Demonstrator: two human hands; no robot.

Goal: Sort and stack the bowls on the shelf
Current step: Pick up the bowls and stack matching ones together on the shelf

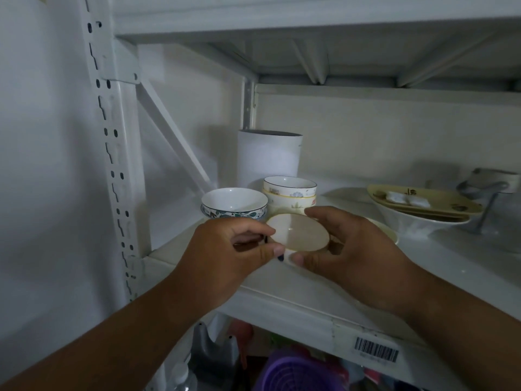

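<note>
A small cream bowl (297, 232) is held between both hands just above the front of the white shelf (282, 289). My left hand (225, 258) pinches its left rim with thumb and fingers. My right hand (355, 249) grips its right side, thumb under the front edge. Behind it stand a white bowl with a blue-green leaf pattern (234, 204) and a stack of two cream flower-print bowls (290, 193). Another pale bowl rim (387, 230) shows behind my right hand, mostly hidden.
A tall white cylinder (269, 158) stands at the back. On the right, a yellow oval dish (423, 200) lies in a large white bowl (423, 222), beside a grey metal utensil (487, 193). A slotted upright post (112, 165) bounds the left. A purple basket (296, 373) sits below.
</note>
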